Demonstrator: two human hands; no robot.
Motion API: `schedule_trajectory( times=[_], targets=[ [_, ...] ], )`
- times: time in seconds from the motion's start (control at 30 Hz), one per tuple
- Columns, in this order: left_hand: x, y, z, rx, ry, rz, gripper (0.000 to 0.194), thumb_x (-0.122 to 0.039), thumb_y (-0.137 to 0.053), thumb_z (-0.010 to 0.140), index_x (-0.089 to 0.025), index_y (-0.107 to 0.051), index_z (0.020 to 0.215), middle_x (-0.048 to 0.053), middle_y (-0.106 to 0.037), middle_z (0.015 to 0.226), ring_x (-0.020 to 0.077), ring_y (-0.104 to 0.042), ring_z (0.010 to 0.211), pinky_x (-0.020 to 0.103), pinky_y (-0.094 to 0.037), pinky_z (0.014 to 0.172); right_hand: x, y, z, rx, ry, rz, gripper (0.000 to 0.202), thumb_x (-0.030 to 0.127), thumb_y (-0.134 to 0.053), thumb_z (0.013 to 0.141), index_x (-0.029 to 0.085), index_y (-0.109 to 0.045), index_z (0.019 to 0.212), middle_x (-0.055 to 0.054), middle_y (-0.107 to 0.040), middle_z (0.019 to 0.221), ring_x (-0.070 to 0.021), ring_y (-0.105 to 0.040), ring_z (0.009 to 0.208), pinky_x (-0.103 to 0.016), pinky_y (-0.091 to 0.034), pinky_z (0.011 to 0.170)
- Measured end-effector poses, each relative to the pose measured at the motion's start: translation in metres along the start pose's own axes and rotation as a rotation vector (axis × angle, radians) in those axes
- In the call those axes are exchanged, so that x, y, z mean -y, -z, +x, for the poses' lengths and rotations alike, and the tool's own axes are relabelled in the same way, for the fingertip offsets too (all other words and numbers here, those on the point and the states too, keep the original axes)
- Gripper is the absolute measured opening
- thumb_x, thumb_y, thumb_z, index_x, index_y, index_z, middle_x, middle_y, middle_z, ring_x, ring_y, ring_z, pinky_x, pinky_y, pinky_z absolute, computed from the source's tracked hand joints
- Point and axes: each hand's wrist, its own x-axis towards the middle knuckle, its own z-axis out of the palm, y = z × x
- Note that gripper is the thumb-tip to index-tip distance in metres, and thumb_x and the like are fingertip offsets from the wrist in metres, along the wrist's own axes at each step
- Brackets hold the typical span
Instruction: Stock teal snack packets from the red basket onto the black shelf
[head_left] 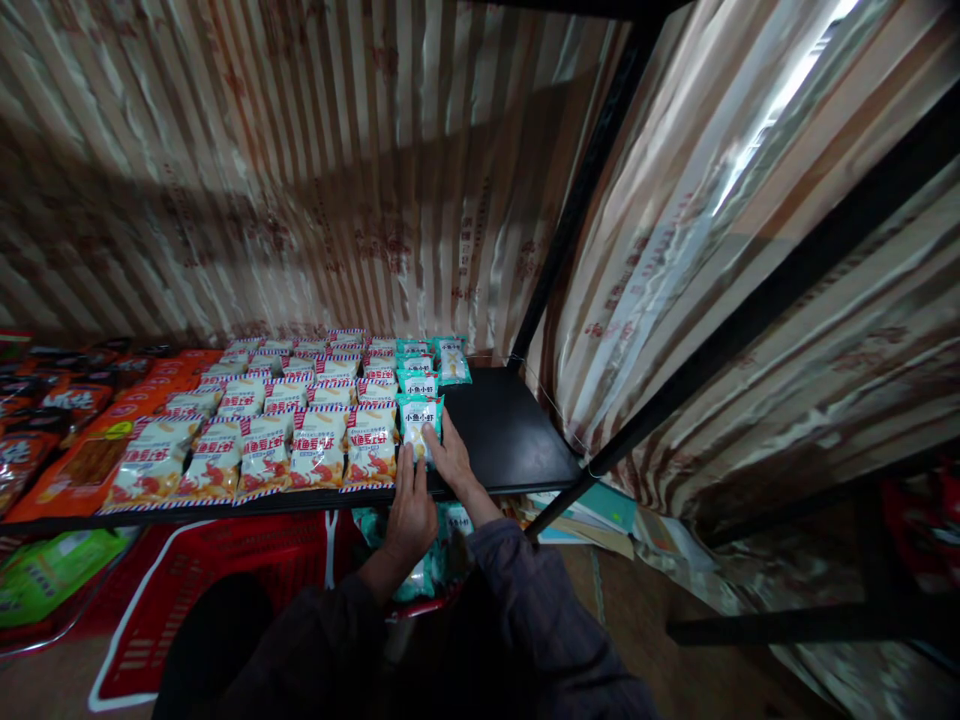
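At the front of a row on the black shelf stands a teal-and-white snack bag [420, 412], with both hands on it. My right hand [454, 458] grips its right side, thumb across the front and fingers along the edge. My left hand [411, 512] lies with straight fingers against the bag's lower left front. Behind it, more teal bags [417, 383] line up toward the back, and one teal bag [452, 360] stands to their right. Just left of my hands are rows of white-and-red snack bags [319, 445].
The black shelf [510, 430] ends at a dark metal post [600, 455] on the right. Orange packets [94, 460] fill its left part. Below are a red basket [225, 570], more teal bags [457, 525] and a green bag [56, 570]. A striped curtain [337, 200] hangs behind.
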Motion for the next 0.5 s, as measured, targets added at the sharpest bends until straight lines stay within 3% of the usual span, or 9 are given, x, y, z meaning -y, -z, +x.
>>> schedule_trajectory(
  times=[0.13, 0.33, 0.5],
  targets=[
    [-0.001, -0.001, 0.000, -0.007, 0.014, -0.010, 0.069, -0.001, -0.034, 0.078, -0.005, -0.017, 0.144, 0.019, -0.002, 0.154, 0.0308, 0.000, 0.141, 0.054, -0.024, 0.112, 0.006, 0.005, 0.000, 0.071, -0.066, 0.067, 0.056, 0.046, -0.035, 0.092, 0.019, -0.034, 0.141, -0.009, -0.051, 0.136, -0.0226, -0.050, 0.123, -0.040, -0.041, 0.102],
    [-0.002, 0.000, 0.000, -0.003, 0.020, -0.018, 0.069, -0.001, -0.036, 0.077, -0.005, -0.021, 0.143, 0.019, -0.001, 0.154, 0.0317, 0.002, 0.141, 0.054, -0.022, 0.112, 0.002, 0.003, -0.006, -0.009, -0.096, 0.090, 0.063, 0.049, -0.035, 0.090, 0.011, -0.035, 0.140, -0.016, -0.043, 0.141, -0.0252, -0.040, 0.131, -0.044, -0.033, 0.107],
    [-0.002, 0.005, 0.000, -0.001, 0.009, -0.043, 0.069, -0.001, -0.038, 0.075, -0.007, -0.022, 0.142, 0.019, -0.004, 0.154, 0.0317, 0.001, 0.141, 0.056, -0.023, 0.111, 0.007, 0.005, -0.016, -0.055, -0.091, 0.077, 0.061, 0.047, -0.037, 0.090, 0.011, -0.036, 0.139, -0.016, -0.041, 0.142, -0.0250, -0.037, 0.133, -0.045, -0.031, 0.109]
  ],
)
